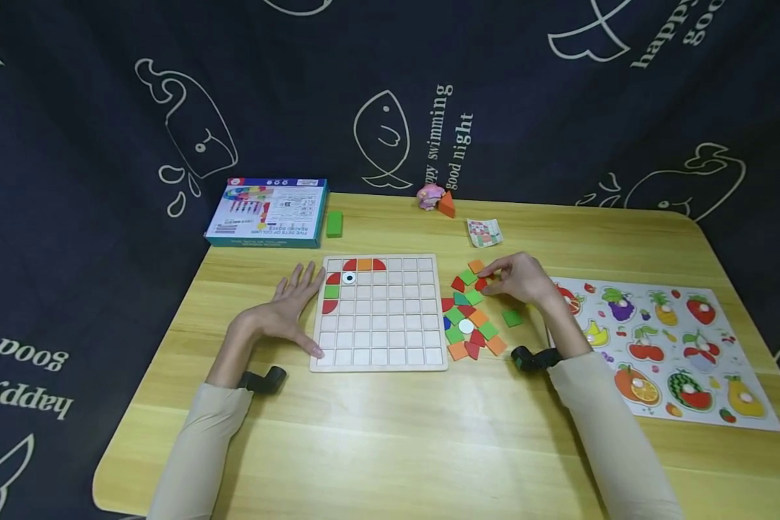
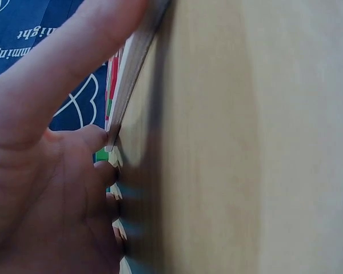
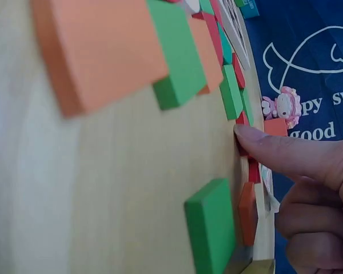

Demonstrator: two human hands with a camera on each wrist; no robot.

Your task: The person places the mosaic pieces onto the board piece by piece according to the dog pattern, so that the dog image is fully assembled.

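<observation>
A wooden grid board (image 1: 380, 318) lies on the table. Its upper left bears red quarter-round pieces, an orange square (image 1: 365, 265), a green square (image 1: 331, 292) and a white disc with a black dot (image 1: 349, 278). My left hand (image 1: 279, 310), fingers spread, is at the board's left edge, thumb on the lower left corner. My right hand (image 1: 523, 279) reaches into a pile of coloured pieces (image 1: 473, 316) right of the board. Its thumb and index finger pinch a red piece (image 3: 242, 140); the other fingers curl in the right wrist view.
A sheet of fruit pictures (image 1: 676, 354) lies at the right. A boxed set (image 1: 266, 213) and a green block (image 1: 334, 224) are at the back left. Near the back edge are a pink figure (image 1: 430, 196), an orange wedge (image 1: 447, 205) and a small printed card (image 1: 484, 232).
</observation>
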